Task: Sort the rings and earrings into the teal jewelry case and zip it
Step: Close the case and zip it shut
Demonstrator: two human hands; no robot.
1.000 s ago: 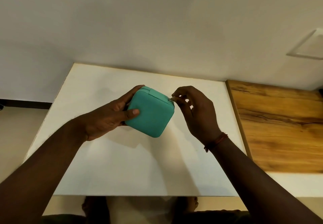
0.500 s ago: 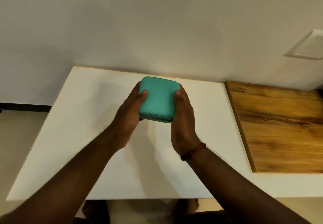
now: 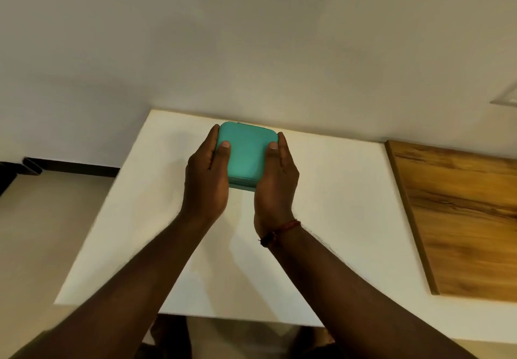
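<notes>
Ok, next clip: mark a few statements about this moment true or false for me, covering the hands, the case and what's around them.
1. The left hand and the right hand hold the teal jewelry case, one on each side. True.
2. The case lies open with its lid raised. False: it is closed.
3. Both thumbs rest on the case's top face. True.
4. The red thread band is on the left wrist. False: it is on the right wrist.
5. A wooden board lies to the right of the white table. True.
</notes>
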